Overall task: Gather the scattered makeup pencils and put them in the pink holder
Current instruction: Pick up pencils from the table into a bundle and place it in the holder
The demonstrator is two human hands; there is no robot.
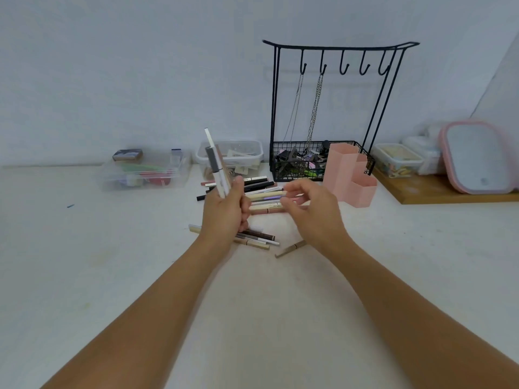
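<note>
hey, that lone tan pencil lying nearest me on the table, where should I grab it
Pinch the tan pencil around its middle, from above, with the right hand. It lies flat and slanted, apart from the other pencils, so both long sides look free and its ends give little to hold.

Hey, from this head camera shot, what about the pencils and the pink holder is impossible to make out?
- Inside of the pink holder: its own walls hide it.
- Number of pencils gripped by the left hand: they overlap.
- Whether the right hand pinches a pencil: motion blur.
- Pencils on the table: partly hidden behind both hands.
- Printing on them: too small.
</note>
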